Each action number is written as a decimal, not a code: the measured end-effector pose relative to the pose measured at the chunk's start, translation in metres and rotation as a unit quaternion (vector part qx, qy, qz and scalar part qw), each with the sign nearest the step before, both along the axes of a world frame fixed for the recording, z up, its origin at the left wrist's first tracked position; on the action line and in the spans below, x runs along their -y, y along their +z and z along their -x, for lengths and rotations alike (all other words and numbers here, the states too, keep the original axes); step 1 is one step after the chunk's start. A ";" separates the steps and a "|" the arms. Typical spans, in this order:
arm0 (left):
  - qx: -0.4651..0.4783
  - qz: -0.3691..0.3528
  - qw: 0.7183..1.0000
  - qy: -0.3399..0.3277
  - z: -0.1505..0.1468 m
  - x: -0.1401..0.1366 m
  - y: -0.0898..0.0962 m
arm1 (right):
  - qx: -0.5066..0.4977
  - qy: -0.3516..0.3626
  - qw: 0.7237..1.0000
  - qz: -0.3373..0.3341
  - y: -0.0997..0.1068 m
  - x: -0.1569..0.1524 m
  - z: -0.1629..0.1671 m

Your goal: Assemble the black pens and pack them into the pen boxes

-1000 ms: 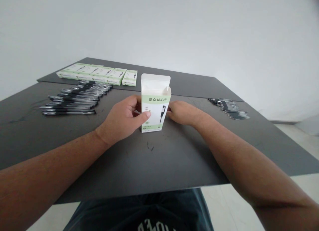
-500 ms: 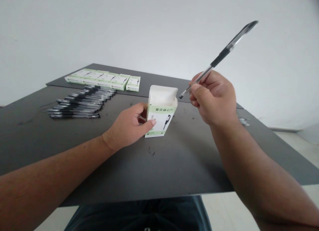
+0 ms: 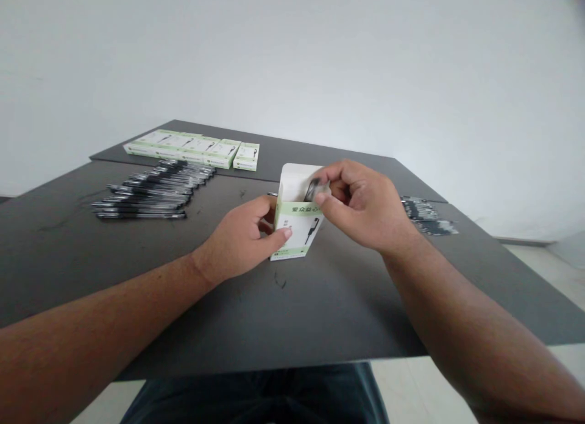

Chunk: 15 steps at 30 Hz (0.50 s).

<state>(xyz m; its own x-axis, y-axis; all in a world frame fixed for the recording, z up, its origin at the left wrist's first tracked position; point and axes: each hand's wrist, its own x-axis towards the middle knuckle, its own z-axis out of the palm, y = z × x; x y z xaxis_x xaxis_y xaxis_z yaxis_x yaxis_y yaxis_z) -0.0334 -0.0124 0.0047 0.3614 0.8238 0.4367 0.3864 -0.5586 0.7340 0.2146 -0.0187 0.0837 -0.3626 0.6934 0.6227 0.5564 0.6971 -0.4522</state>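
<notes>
A small white and green carton (image 3: 297, 229) stands tilted over the dark table, its top flap raised. My left hand (image 3: 249, 235) grips it by the left side, thumb on the printed front and fingers behind. At the carton's mouth, my right hand (image 3: 359, 201) is closed, with thumb and forefinger pinching the black capped end of a pen (image 3: 312, 189). Most of that pen is hidden inside the carton.
Several black and clear pens (image 3: 155, 189) lie in a row on the left. Behind them is a line of flat green and white cartons (image 3: 196, 147). Several thin clear-and-black items (image 3: 425, 215) lie at the right, partly behind my right wrist. The dark table (image 3: 256, 326) ends near my lap.
My right hand has moved left and down to the carton. The pen, held up in the air before, is now mostly inside it. My left hand keeps its grip.
</notes>
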 end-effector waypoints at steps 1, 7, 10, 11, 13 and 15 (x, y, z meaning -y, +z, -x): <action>0.001 0.003 1.000 0.002 0.000 0.000 0.000 | -0.018 0.012 1.000 -0.001 -0.003 -0.001 -0.002; 0.017 0.011 1.000 -0.002 0.003 -0.003 -0.006 | -0.132 -0.020 0.989 -0.056 -0.016 -0.027 -0.021; 0.054 0.011 0.998 0.017 0.008 -0.010 -0.008 | -0.075 -0.086 0.993 -0.023 -0.024 -0.048 -0.029; 0.066 0.010 0.997 0.029 0.010 -0.013 -0.007 | -0.029 -0.106 0.994 0.001 -0.028 -0.054 -0.029; 0.088 0.007 0.995 0.055 0.015 -0.018 -0.007 | 0.088 -0.128 0.987 0.048 -0.039 -0.063 -0.027; 0.105 0.005 0.992 0.071 0.018 -0.022 -0.006 | 0.200 -0.117 0.970 0.078 -0.052 -0.068 -0.020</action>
